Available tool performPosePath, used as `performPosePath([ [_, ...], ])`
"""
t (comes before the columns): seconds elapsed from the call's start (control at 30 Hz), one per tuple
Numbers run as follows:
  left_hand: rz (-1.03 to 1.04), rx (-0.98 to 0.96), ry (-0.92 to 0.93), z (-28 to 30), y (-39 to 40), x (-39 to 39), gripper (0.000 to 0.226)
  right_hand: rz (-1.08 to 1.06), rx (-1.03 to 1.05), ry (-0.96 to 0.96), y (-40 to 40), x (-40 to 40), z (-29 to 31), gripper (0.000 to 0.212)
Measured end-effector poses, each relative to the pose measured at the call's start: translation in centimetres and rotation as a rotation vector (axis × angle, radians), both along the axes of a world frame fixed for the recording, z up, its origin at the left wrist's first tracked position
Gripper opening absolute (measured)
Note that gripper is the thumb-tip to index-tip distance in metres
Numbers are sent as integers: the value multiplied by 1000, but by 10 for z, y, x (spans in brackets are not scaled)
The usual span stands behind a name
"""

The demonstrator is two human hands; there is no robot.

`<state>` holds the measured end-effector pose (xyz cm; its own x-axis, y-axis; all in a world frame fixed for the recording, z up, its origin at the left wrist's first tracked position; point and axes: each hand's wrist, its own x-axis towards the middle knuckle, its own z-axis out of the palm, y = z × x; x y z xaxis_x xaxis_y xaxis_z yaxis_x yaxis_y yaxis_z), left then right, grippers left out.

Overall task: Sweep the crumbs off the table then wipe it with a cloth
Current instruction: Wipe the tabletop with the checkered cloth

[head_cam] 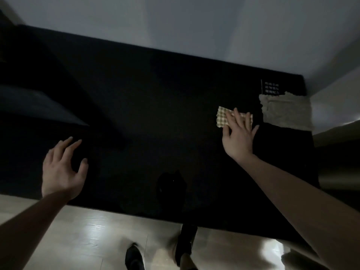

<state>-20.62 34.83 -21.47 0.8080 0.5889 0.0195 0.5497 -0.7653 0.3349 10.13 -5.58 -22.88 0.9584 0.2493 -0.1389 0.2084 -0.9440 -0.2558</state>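
Observation:
A black table (155, 114) fills the middle of the dim head view. A small checked beige cloth (222, 116) lies flat on its right part. My right hand (238, 136) rests on top of the cloth with the fingers spread, pressing it onto the table. My left hand (62, 168) hovers over the table's front left, fingers apart, holding nothing. No crumbs can be made out on the dark surface.
A grey rough-edged mat or towel (286, 112) lies at the table's right end, with a dark label with white text (271, 89) behind it. A pale wall runs behind the table. Below its front edge are light floorboards and my dark shoes (187, 244).

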Motion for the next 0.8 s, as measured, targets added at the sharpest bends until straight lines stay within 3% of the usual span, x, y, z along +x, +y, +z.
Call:
performPosePath([
  [0.2,-25,36,0,-3,1,-1,66,272,207,27,-16,-97,-1,55],
  [0.33,-19,55,54,-3,-1,-3,65,347,187,-7,-27,-172,-5,59],
  [0.8,-40,8,277,16,-3,-5,61,229,127,49,-56,-287,-6,60],
])
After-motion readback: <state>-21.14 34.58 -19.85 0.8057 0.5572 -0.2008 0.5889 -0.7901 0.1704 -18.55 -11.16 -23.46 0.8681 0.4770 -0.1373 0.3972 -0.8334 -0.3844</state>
